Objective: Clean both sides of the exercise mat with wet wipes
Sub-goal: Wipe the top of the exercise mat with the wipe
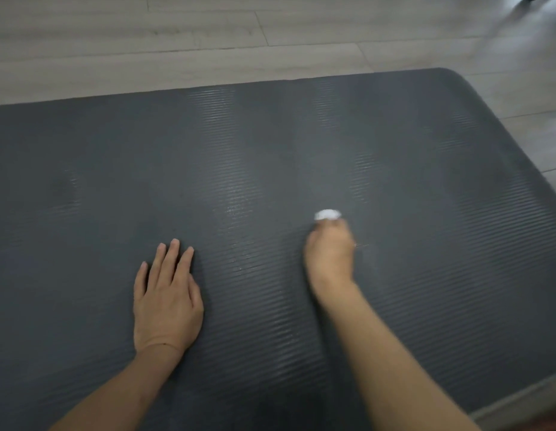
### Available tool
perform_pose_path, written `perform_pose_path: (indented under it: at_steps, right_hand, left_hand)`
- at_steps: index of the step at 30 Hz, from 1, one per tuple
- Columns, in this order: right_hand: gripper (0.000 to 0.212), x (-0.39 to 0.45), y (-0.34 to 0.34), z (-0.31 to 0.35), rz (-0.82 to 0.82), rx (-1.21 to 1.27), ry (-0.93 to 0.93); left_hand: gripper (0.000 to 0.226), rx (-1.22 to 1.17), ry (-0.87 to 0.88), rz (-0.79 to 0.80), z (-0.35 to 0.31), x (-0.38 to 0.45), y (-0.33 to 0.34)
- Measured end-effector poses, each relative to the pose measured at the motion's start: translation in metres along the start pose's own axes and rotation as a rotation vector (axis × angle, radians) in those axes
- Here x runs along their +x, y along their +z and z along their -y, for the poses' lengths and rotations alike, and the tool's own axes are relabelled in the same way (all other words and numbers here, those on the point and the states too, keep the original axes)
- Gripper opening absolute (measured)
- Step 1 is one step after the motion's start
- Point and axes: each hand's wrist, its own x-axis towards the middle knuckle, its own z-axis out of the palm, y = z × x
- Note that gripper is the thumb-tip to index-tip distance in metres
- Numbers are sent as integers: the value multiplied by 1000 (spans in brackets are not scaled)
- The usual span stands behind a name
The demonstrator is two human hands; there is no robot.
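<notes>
Exercise mat fills frame centre, flat on floor. Right hand blurred, prob. grip closed round wet wipe. Left hand flat, fingers straight, pinning mat. Mat soft, ribbed, grippy, light; lift by upper-right corner to flip.

The exercise mat is lying on the floor. The left hand is resting flat on it; the right hand, further right, is pressing a wet wipe onto the mat.
</notes>
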Motion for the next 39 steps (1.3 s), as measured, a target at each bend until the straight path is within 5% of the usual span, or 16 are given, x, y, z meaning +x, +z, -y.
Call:
perform_pose_path:
  at_steps: [3, 6, 10, 13, 15, 17, 20, 25, 27, 30, 33, 35, 37, 39]
  right_hand:
    - [30, -68, 24, 79, 264, 109, -466]
    - [14, -30, 19, 54, 301, 47, -694]
    - [10, 64, -15, -41, 111, -87, -201]
    - [20, 57, -11, -32, 1, -62, 94]
    - [20, 13, 11, 22, 25, -4, -38]
    - [25, -42, 26, 72, 145, 45, -370]
    - [15, -51, 18, 60, 343, 10, -693]
    - [4, 38, -36, -70, 81, -100, -158]
    - [13, 27, -41, -71, -10, -83, 10]
    - [19, -42, -15, 1, 62, 66, -61]
    - [15, -107, -3, 61, 235, 166, -397]
    - [16, -94, -3, 38, 300, 130, -591]
    - [18, -51, -15, -9, 257, 36, -509]
    - [9, -7, -32, -56, 99, -82, -221]
  left_hand:
    - [60, 3, 11, -12, 0, 0, 0]
    - [60, 24, 23, -14, 2, 0, 1]
    - [61, 33, 24, -6, 2, 0, 3]
    - [61, 33, 24, 0, 2, 0, 3]
    - [61, 28, 20, 2, 2, 1, 3]
    - [61, 27, 27, 3, 2, 1, 2]
    - [61, 27, 30, 2, 2, 1, 2]
    - [60, 32, 24, 2, 1, 1, 3]
    - [60, 37, 24, 10, 1, 2, 3]
    - [60, 39, 17, 18, 2, 2, 1]
    - [60, 34, 17, 21, 1, 1, 1]
    - [60, 33, 18, 21, 1, 1, 0]
    - [60, 32, 21, 23, 0, 2, 0]
    - [60, 38, 17, 26, -1, 2, 0]
